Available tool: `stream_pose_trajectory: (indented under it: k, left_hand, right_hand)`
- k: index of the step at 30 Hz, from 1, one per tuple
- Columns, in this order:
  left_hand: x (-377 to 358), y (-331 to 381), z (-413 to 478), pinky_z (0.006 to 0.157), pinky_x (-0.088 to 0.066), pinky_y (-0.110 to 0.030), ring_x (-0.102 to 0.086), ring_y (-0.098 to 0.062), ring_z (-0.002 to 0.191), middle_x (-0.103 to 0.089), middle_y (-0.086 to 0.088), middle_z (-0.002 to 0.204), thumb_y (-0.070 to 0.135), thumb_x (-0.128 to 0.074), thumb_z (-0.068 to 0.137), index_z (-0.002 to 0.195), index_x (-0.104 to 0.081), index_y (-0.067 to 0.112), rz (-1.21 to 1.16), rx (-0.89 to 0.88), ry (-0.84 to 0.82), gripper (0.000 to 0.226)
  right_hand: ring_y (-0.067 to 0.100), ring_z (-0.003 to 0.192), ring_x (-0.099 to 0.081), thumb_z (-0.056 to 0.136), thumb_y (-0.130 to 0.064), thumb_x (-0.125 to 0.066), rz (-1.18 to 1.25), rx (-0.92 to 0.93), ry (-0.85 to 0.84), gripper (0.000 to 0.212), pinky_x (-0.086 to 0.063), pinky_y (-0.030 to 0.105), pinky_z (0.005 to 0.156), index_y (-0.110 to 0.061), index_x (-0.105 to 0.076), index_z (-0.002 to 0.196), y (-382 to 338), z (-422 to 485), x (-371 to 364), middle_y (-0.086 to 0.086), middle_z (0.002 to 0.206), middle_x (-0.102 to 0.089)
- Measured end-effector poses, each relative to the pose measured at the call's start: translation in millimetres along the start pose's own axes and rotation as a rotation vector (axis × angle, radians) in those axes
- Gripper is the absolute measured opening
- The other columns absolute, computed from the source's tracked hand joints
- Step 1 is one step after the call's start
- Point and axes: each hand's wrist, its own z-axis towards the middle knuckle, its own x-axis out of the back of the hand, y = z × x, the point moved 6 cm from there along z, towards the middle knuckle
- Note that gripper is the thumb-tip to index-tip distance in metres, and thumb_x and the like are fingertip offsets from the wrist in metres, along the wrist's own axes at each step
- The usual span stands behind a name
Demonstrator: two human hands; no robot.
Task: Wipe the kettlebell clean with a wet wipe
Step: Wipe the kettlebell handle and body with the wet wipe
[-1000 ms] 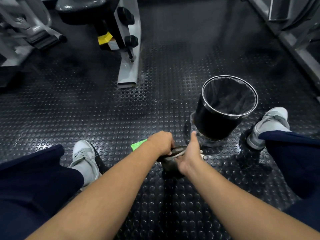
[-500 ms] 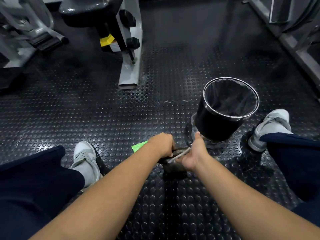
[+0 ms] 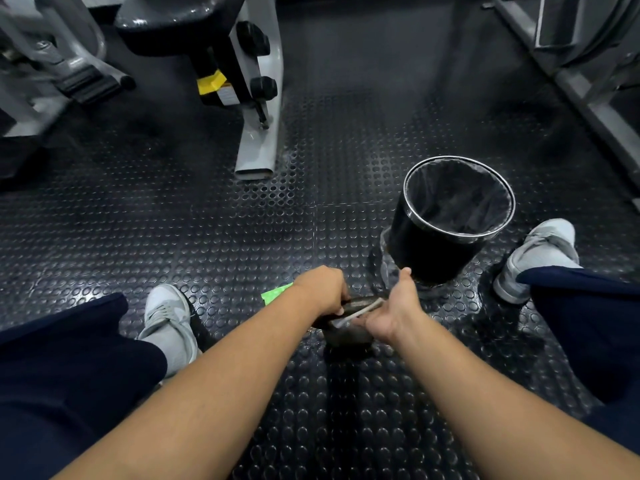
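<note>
1. The kettlebell stands on the studded rubber floor, between the person's spread legs and just in front of both forearms.
2. The left hand is clenched over the left end of the kettlebell's handle, knuckles up.
3. The right hand grasps the wet wipe, a pale strip lying along the handle. Its fingers curl under and its thumb points up.
4. The two hands sit close together on the handle, with only a short stretch of it showing between them.
5. A black bin with a metal rim and a dark liner stands upright just beyond the right hand.
6. A small green packet lies on the floor just left of the left wrist, partly hidden by it.
7. A grey shoe is near the left knee, and another grey shoe is right of the bin.
8. The grey base of a gym machine rests on the floor well beyond the hands.
</note>
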Motion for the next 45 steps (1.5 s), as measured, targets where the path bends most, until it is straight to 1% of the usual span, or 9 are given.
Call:
stream_pose_trajectory:
  k: [7, 11, 17, 25, 30, 33, 37, 41, 45]
  left_hand:
    - [0, -1, 0, 0.064, -0.044, -0.031, -0.061, -0.025, 0.076, -0.052, 0.007, 0.067, 0.015, -0.063, 0.09, 0.063, -0.055, 0.027, -0.008, 0.059, 0.058, 0.031]
    - [-2, 0, 0, 0.065, -0.048, -0.031, -0.066, -0.025, 0.08, -0.06, 0.004, 0.073, 0.025, -0.067, 0.089, 0.089, -0.079, 0.028, 0.004, 0.042, 0.039, 0.012]
    - [-3, 0, 2, 0.081, -0.052, -0.03, -0.067, -0.021, 0.108, -0.073, 0.007, 0.116, 0.027, -0.08, 0.087, 0.123, -0.074, 0.037, 0.007, 0.014, -0.007, 0.038]
    - [-1, 0, 1, 0.07, -0.06, -0.034, -0.065, -0.019, 0.066, -0.064, 0.003, 0.068, 0.019, -0.067, 0.089, 0.08, -0.074, 0.02, 0.012, 0.056, 0.015, 0.012]
    - [0, 3, 2, 0.074, -0.06, -0.036, -0.07, -0.024, 0.089, -0.074, 0.002, 0.093, 0.024, -0.077, 0.085, 0.105, -0.08, 0.027, 0.033, 0.026, -0.002, 0.021]
    - [-2, 3, 3, 0.084, -0.06, -0.039, -0.068, -0.024, 0.103, -0.074, 0.003, 0.11, 0.024, -0.079, 0.085, 0.118, -0.077, 0.031, 0.053, 0.018, -0.021, 0.033]
    - [-1, 2, 3, 0.075, -0.056, -0.035, -0.069, -0.024, 0.096, -0.074, 0.002, 0.103, 0.024, -0.076, 0.086, 0.107, -0.079, 0.029, 0.036, 0.038, 0.004, 0.022]
    - [-2, 1, 2, 0.065, -0.047, -0.032, -0.064, -0.025, 0.077, -0.062, 0.002, 0.076, 0.03, -0.065, 0.092, 0.078, -0.069, 0.022, 0.022, 0.044, 0.036, 0.017]
    - [-2, 2, 2, 0.071, -0.052, -0.032, -0.067, -0.022, 0.094, -0.073, 0.004, 0.1, 0.028, -0.075, 0.089, 0.111, -0.078, 0.033, 0.033, 0.025, 0.019, 0.023]
  right_hand:
    - [0.039, 0.107, -0.071, 0.083, -0.087, -0.04, -0.213, 0.087, -0.048, 0.095, -0.053, 0.058, 0.1, -0.006, -0.066, 0.124, 51, 8, -22, 0.024, 0.109, -0.075]
    - [0.051, 0.115, -0.063, 0.076, -0.091, -0.045, -0.1, -0.01, -0.082, 0.113, -0.05, 0.066, 0.095, 0.007, -0.05, 0.133, 35, 5, -16, 0.034, 0.127, -0.062]
    - [0.053, 0.115, -0.057, 0.087, -0.084, -0.039, -0.003, 0.008, -0.004, 0.105, -0.042, 0.071, 0.094, 0.005, -0.041, 0.143, -8, -5, 1, 0.035, 0.139, -0.051]
    - [0.042, 0.106, -0.069, 0.088, -0.083, -0.037, -0.265, 0.044, -0.012, 0.091, -0.048, 0.059, 0.101, 0.0, -0.067, 0.111, 39, 6, -13, 0.027, 0.098, -0.076]
    - [0.053, 0.103, -0.066, 0.079, -0.087, -0.049, -0.053, -0.009, 0.004, 0.111, -0.054, 0.067, 0.086, 0.001, -0.041, 0.145, 12, 8, -1, 0.034, 0.127, -0.059]
    - [0.047, 0.088, -0.066, 0.088, -0.082, -0.042, -0.028, 0.002, 0.002, 0.096, -0.053, 0.063, 0.069, 0.009, -0.053, 0.12, -3, -6, 3, 0.034, 0.108, -0.063]
    - [0.042, 0.095, -0.069, 0.092, -0.076, -0.044, -0.134, 0.082, 0.02, 0.078, -0.055, 0.058, 0.085, 0.0, -0.053, 0.106, 16, -5, -4, 0.026, 0.106, -0.068]
    - [0.034, 0.087, -0.068, 0.092, -0.079, -0.036, -0.244, 0.091, 0.005, 0.084, -0.049, 0.046, 0.075, -0.001, -0.064, 0.103, 36, -1, -11, 0.023, 0.095, -0.072]
    - [0.046, 0.107, -0.066, 0.09, -0.079, -0.043, -0.1, 0.112, 0.004, 0.084, -0.051, 0.055, 0.098, 0.002, -0.056, 0.11, 19, 13, 8, 0.03, 0.11, -0.066]
